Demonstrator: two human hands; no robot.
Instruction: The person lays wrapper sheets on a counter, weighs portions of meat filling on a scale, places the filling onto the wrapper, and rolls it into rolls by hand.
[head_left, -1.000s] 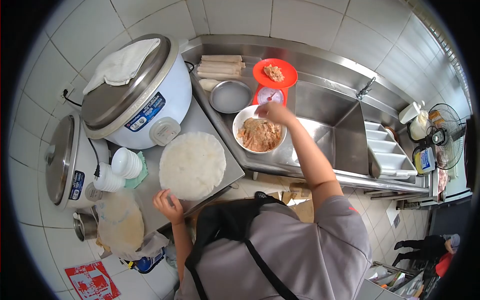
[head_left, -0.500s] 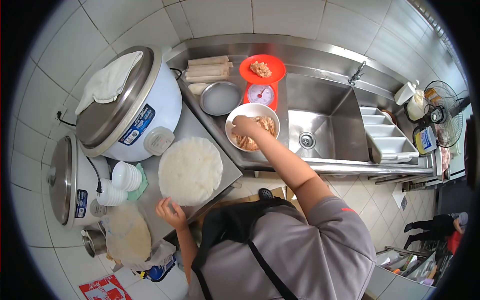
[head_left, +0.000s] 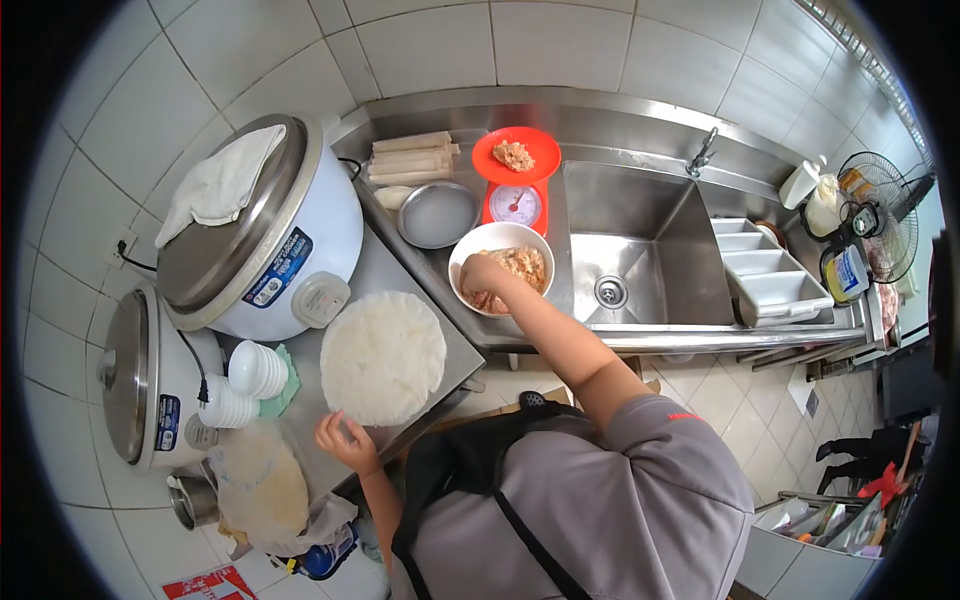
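My right hand (head_left: pixel 484 276) is down in a white bowl (head_left: pixel 543 240) of minced filling (head_left: pixel 522 264); its fingers are closed, and what they hold is hidden. Behind the bowl is a red scale (head_left: pixel 516 205), with a clump of filling (head_left: pixel 514 155) on its red plate (head_left: pixel 543 152). My left hand (head_left: pixel 345 440) hovers at the near edge of a stack of round, pale wrappers (head_left: pixel 384 358), fingers apart and holding nothing. A round metal pan (head_left: pixel 439 215) of cloudy liquid sits left of the scale. Several pale rolls (head_left: pixel 411 158) lie behind the pan.
A large rice cooker (head_left: pixel 330 240) with a cloth on its lid stands at left, a smaller one (head_left: pixel 130 390) nearer. Stacked white bowls (head_left: pixel 256 370) stand beside them. Right are a sink (head_left: pixel 640 250), a divided white tray (head_left: pixel 780 290) and a fan (head_left: pixel 880 215). Another person (head_left: pixel 860 455) is far right.
My right hand has moved from the bowl's far rim down into the filling at its left side. My left hand stays near the wrappers. The camera view has shifted slightly.
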